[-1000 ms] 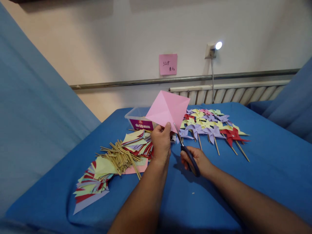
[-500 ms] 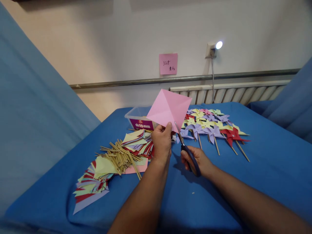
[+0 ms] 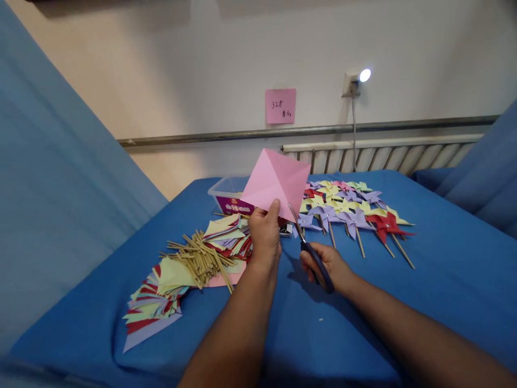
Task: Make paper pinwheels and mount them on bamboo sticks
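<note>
My left hand (image 3: 264, 234) pinches the lower edge of a creased pink paper square (image 3: 275, 180) and holds it upright above the blue table (image 3: 436, 280). To its right, my right hand (image 3: 325, 264) grips blue-handled scissors (image 3: 309, 245). The blades point up and touch the paper's lower right edge. Both hands are closed on what they hold.
A row of finished paper pinwheels on sticks (image 3: 347, 210) lies at the right. Left of my hands are a pile of wooden sticks (image 3: 197, 258), stacks of coloured paper squares (image 3: 155, 302), and a clear plastic box (image 3: 228, 196). A pink note (image 3: 280, 106) hangs on the wall.
The pink paper has turned and shifted slightly in my left hand. The scissors stay at its lower right edge, almost unmoved.
</note>
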